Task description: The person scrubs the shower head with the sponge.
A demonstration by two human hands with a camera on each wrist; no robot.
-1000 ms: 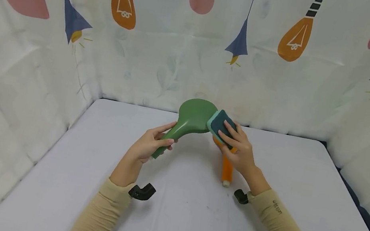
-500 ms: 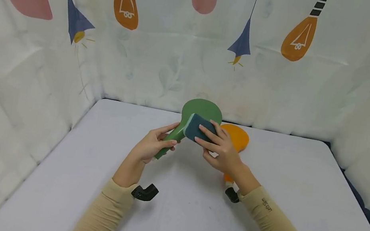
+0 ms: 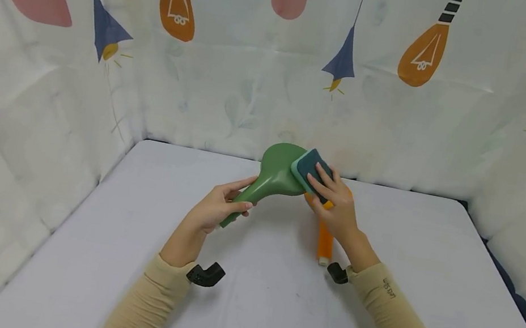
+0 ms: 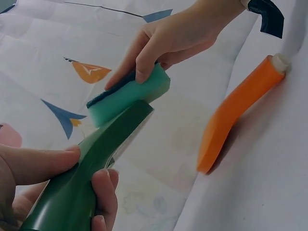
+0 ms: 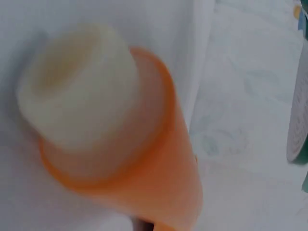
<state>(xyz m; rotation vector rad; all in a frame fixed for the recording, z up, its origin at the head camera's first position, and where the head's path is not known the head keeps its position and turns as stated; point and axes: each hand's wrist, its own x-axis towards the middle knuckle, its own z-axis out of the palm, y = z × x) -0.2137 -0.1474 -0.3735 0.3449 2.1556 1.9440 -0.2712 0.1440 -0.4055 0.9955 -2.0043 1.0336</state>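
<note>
A green shower head [image 3: 277,175] is raised over the table, tilted, its round end up and its back facing the head view. My left hand [image 3: 211,210] grips it by the handle, thumb on top. My right hand [image 3: 342,214] holds a two-layer sponge [image 3: 310,170], dark blue on one side and mint green on the other. In the left wrist view the mint layer of the sponge [image 4: 130,98] lies against the back of the green head. The right wrist view shows the green head's white dotted face [image 5: 299,110] at its edge; my right hand is not clearly visible there.
An orange shower head [image 3: 324,245] with a whitish pipe end lies on the table beneath my right hand, which partly hides it. A white cloth covers the table [image 3: 260,312]. Printed curtains [image 3: 252,99] stand close behind and at both sides.
My right hand slid the sponge down to the green shower head's neck, then back up to the right edge of its round end. The left hand's grip stayed nearly still.
</note>
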